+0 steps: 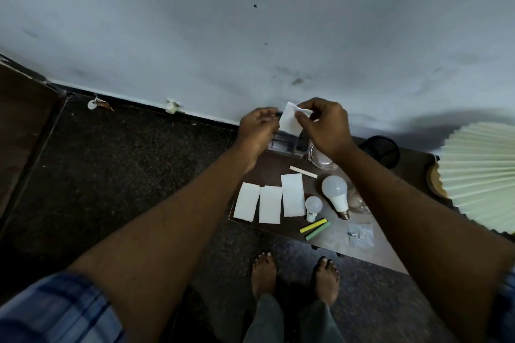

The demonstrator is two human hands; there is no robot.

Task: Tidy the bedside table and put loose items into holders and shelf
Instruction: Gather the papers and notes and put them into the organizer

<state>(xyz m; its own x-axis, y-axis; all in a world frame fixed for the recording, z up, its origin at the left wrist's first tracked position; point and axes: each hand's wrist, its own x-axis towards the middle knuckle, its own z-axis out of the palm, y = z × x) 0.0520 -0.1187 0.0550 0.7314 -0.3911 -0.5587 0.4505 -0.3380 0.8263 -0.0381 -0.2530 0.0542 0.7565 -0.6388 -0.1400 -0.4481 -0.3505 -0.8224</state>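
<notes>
Upper centre: right hand (323, 128) fingers pinch the white paper slip (289, 123) by its top corner, above the clear organiser (284, 145) at the table (334, 238) back edge. Left hand (259, 127) fingers curled at the slip's edge; grip unclear. Risk: one-corner hold, so the slip may flutter behind the table.

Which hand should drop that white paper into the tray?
Probably the right hand: it pinches the white paper at its top, over the clear tray. The left hand only meets its edge; that grip is unclear.

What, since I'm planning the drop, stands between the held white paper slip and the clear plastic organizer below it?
Nothing visible. The white paper slip, pinched by the right hand, hangs just over the clear plastic organizer.
</notes>
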